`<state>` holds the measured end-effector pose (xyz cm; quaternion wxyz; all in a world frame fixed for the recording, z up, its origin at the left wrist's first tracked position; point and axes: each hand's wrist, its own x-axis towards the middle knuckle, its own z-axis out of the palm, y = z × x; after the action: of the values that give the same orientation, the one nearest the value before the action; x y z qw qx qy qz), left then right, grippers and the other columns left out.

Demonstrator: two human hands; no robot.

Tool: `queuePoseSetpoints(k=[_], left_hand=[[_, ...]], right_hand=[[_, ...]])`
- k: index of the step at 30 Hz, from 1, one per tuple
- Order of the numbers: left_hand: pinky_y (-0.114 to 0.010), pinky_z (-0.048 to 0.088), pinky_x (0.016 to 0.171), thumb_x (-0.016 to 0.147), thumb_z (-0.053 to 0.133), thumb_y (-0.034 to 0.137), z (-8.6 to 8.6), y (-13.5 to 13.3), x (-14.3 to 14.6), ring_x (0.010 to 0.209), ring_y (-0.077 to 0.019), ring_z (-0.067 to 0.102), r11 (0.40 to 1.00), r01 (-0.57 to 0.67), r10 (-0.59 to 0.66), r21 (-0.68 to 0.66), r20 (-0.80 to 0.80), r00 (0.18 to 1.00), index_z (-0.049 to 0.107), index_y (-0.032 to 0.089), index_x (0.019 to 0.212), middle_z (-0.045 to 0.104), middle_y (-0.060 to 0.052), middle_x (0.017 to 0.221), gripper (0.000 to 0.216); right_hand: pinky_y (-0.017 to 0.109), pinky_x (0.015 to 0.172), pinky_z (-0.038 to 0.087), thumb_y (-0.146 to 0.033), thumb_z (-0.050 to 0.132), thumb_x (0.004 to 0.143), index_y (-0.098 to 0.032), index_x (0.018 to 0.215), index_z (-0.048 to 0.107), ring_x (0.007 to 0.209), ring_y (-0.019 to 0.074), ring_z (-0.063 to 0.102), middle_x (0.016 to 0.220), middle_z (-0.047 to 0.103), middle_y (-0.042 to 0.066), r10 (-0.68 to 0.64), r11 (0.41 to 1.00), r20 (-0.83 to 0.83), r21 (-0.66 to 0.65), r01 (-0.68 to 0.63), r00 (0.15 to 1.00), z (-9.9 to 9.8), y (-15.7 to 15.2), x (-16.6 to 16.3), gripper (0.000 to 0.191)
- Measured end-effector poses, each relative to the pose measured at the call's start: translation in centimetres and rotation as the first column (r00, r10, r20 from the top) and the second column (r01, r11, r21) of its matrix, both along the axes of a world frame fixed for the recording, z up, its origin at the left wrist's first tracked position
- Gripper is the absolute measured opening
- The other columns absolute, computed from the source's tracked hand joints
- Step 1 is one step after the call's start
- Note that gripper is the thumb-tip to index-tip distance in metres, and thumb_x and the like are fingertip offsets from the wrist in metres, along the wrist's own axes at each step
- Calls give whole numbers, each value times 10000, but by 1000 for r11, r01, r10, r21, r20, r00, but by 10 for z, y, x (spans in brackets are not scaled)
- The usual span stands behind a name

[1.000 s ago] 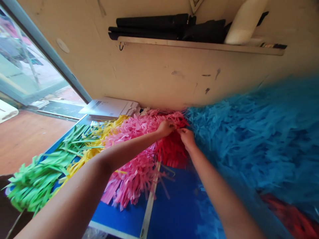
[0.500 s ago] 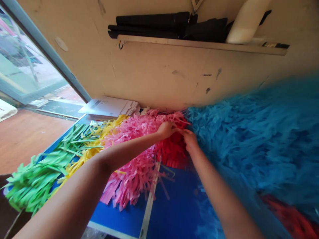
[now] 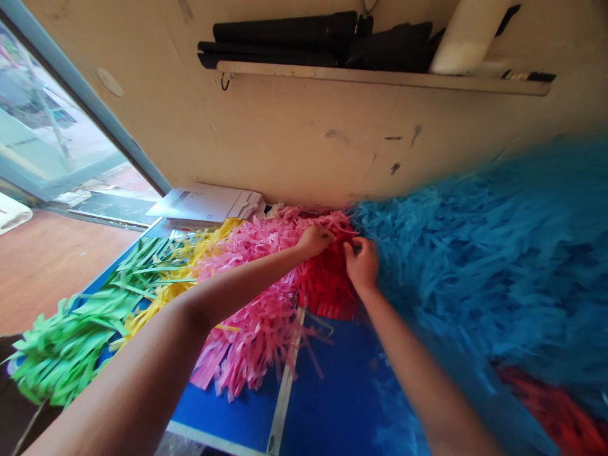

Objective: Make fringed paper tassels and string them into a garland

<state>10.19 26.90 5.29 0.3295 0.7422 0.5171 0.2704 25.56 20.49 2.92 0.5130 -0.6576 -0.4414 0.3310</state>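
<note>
My left hand (image 3: 316, 241) is closed, its fingertips pinching at the upper part of the red paper fringe (image 3: 327, 288), where it borders the pink paper fringe (image 3: 259, 304). Just right of it, my right hand (image 3: 363, 261) hovers over the red fringe's right edge. Its thumb and forefinger are apart, and I see nothing between them. The pink strips spread under my left forearm. A large mass of blue paper fringe (image 3: 475, 272) rises beside my right wrist.
Yellow fringe (image 3: 164, 294) and green fringe (image 3: 76, 335) lie to the left on the blue tabletop (image 3: 327, 386). White papers (image 3: 204, 201) are stacked against the wall. Above, a shelf (image 3: 380, 77) holds black rolls (image 3: 285, 41). More red fringe (image 3: 553, 405) shows at lower right.
The hands were together at the fingertips and have drawn apart. My right hand's thumb and forefinger have separated. My left hand has stayed near the top of the red fringe.
</note>
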Motion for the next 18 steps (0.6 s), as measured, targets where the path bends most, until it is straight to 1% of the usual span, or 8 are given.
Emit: queuePoseSetpoints(k=[2, 4, 6, 8, 11, 14, 18], left_hand=[[-224, 479, 690, 825, 593, 222, 2, -2, 1, 712, -151, 643, 1000, -5, 5, 4, 7, 1000, 772, 144, 814, 717, -25, 730, 196], [-230, 479, 695, 840, 575, 237, 3, -3, 1, 702, -152, 636, 1000, -11, 11, 1, 17, 1000, 769, 137, 809, 704, -24, 713, 220], [-223, 476, 672, 859, 554, 241, 3, -4, 1, 670, -140, 625, 1000, -13, 14, -14, 36, 999, 763, 133, 828, 694, -20, 701, 238], [-206, 466, 614, 868, 543, 231, 1, -4, 1, 624, -122, 611, 999, -15, 17, -43, 57, 998, 755, 130, 868, 692, -19, 705, 235], [-180, 443, 524, 884, 510, 203, -5, -4, 2, 553, -100, 591, 995, -17, 26, -100, 87, 996, 742, 127, 924, 691, -22, 703, 247], [-161, 428, 486, 889, 502, 198, -7, -4, 2, 522, -86, 576, 992, -11, 24, -127, 105, 994, 737, 133, 934, 678, -14, 686, 248], [-153, 404, 479, 866, 564, 251, -3, -6, 0, 510, -74, 551, 994, -1, 11, -107, 88, 996, 745, 139, 909, 652, 5, 650, 217]], right_hand=[[324, 821, 440, -362, 727, 686, -205, 775, 669, 942, 237, 624, 899, 702, 82, 75, 997, -15, -26, -75, 997, 4, 3, -5, 190], [299, 706, 444, -333, 703, 685, -210, 685, 646, 751, 198, 622, 734, 678, 42, 117, 990, -68, -77, -122, 991, 4, 7, -10, 136], [269, 578, 408, -327, 662, 700, -214, 696, 635, 612, 162, 577, 673, 660, 20, 118, 983, -135, -126, -135, 984, 3, 10, -12, 116], [247, 486, 344, -350, 652, 699, -215, 713, 625, 527, 136, 525, 666, 661, 17, 114, 975, -197, -165, -147, 974, 1, 10, -11, 139], [234, 448, 302, -372, 682, 666, -209, 676, 619, 491, 113, 482, 661, 664, 23, 119, 968, -254, -186, -169, 960, 0, 9, -10, 175], [234, 471, 329, -367, 701, 636, -205, 657, 635, 513, 113, 491, 629, 643, 12, 109, 971, -280, -177, -163, 954, -1, 8, -10, 177], [243, 514, 373, -420, 734, 611, -204, 654, 631, 557, 132, 526, 601, 621, 1, 93, 979, -287, -146, -140, 953, -3, 9, -13, 243]])
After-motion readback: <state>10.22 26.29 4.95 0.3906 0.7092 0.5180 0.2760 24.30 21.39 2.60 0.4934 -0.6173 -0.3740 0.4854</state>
